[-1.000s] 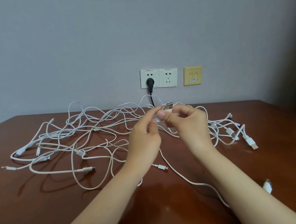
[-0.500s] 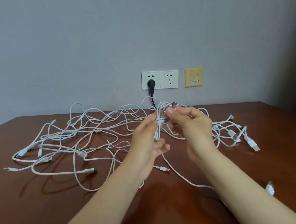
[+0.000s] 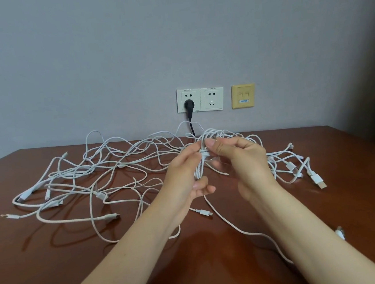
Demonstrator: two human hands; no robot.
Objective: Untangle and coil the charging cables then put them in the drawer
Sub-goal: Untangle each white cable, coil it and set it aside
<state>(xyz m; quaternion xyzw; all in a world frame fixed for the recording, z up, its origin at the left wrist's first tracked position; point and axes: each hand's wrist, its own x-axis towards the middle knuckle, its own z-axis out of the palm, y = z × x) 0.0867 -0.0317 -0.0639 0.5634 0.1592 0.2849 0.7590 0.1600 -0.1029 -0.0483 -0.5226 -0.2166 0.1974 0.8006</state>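
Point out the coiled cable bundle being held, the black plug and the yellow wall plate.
coiled cable bundle (image 3: pixel 203 156): head view, on the tight wraps round its middle.
black plug (image 3: pixel 188 105): head view, on its round body.
yellow wall plate (image 3: pixel 243 96): head view, on the middle of its face.

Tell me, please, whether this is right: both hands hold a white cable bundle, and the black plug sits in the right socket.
The head view shows the black plug in the left socket, not the right. The left hand and right hand do hold the white cable bundle.

white charging cables (image 3: pixel 106 173), reddish-brown table (image 3: pixel 55 259), black plug (image 3: pixel 189 105), yellow wall plate (image 3: pixel 243 96)
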